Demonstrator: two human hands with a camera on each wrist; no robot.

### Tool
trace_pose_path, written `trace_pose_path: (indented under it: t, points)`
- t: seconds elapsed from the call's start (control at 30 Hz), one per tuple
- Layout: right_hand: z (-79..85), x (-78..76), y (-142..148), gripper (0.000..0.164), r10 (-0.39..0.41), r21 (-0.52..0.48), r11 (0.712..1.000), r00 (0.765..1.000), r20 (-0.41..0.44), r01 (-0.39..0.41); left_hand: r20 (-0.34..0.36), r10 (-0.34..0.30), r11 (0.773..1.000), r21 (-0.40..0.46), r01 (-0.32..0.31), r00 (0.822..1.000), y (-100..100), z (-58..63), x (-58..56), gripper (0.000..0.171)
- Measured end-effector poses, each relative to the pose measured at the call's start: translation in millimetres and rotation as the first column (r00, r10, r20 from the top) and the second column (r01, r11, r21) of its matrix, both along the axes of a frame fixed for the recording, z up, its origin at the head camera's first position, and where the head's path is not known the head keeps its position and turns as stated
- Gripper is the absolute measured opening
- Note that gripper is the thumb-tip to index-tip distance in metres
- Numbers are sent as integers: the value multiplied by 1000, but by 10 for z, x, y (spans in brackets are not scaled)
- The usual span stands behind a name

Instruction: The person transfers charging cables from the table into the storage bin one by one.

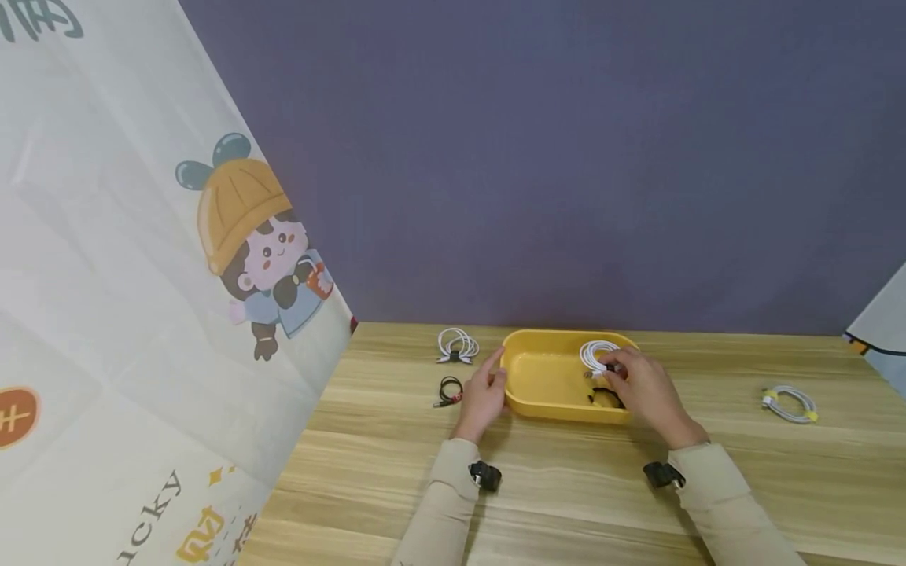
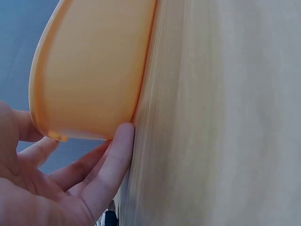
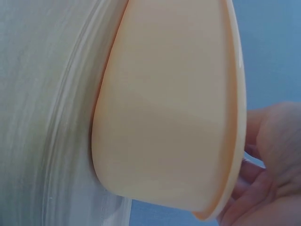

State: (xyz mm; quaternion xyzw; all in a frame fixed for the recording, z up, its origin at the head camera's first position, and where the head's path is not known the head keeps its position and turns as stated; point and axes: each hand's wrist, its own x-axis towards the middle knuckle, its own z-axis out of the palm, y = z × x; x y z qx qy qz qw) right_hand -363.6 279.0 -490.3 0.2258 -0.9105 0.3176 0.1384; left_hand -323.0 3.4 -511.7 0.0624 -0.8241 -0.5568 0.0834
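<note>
- Head view: above and behind left hand (image 1: 484,397) and right hand (image 1: 650,391), faces forward and down, widest, farthest; gets table (image 1: 566,487) around them, backdrop (image 1: 566,157) beyond.
- Left wrist cam (image 1: 485,476): low, close behind left hand, faces past it to outside of yellow tray (image 1: 562,410); rolled sideways, table at right.
- Right wrist cam (image 1: 664,474): equally near right hand, same tray, rolled opposite way, table at left.
- All three share tray, table, backdrop.

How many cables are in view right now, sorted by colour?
White: 2, the held white cable and the white table cable
Black: 2, the red-marked black cable and the partly hidden black tray cable
Grey: 1, the yellow-tied grey cable
Total: 5 visible
</note>
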Motion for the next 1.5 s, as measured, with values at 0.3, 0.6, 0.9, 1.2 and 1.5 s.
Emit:
trace_pose_path:
  t: [0.3,0.6,0.9,1.2,1.5]
  points:
    - [-10,-61,1,21,8,32,999,999,38,-9,-7,-8,1000,-6,8,1000,-4,-14,-7,44]
    - [-17,-128,-8,23,4,65,998,996,89,-10,1,-11,1000,11,11,1000,-3,-19,-6,45]
    - [-36,-173,-36,27,-13,93,996,994,104,3,4,-6,1000,-17,6,1000,-12,-30,-24,44]
    - [-69,-196,-66,25,-28,137,990,997,73,17,-10,-10,1000,-3,10,1000,-11,-44,-25,44]
    - [-71,-199,-108,19,-50,190,981,998,46,40,-3,-13,1000,-9,13,1000,-10,-36,-23,44]
